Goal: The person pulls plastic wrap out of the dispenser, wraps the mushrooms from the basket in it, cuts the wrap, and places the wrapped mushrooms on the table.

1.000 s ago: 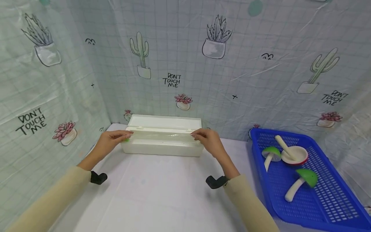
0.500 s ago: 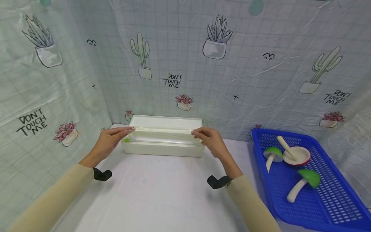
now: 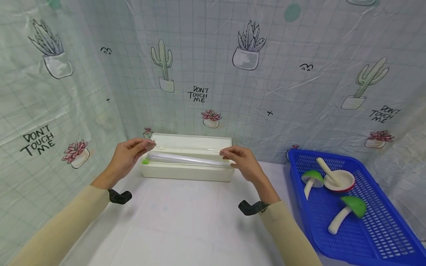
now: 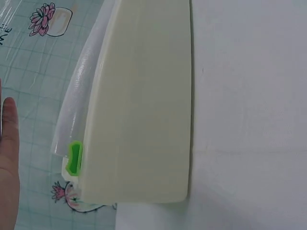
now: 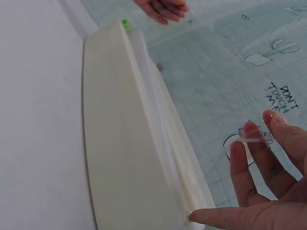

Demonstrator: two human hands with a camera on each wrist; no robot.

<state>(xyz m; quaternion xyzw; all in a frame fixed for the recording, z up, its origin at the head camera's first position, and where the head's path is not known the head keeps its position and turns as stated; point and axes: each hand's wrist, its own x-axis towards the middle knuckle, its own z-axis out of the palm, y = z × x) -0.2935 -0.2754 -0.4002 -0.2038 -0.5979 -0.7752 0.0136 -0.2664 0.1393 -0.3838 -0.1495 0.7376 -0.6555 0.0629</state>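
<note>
A long white cling film dispenser box stands at the back of the table, its lid tipped back. The roll of cling film lies askew in it, left end raised above the front wall, also seen in the left wrist view. A green slider sits at the box's left end. My left hand pinches the clear film near the left end, above the box. At the right end my right hand pinches the film between thumb and fingers, little finger extended beside the box.
To the right is a blue plastic basket holding two green-capped toy mushrooms and a red-rimmed white one. A cactus-printed curtain hangs close behind the box. White cloth covers the table.
My left hand has risen, drawing the film up. The roll's left end has lifted and now lies tilted in the box. My right hand has barely moved.
</note>
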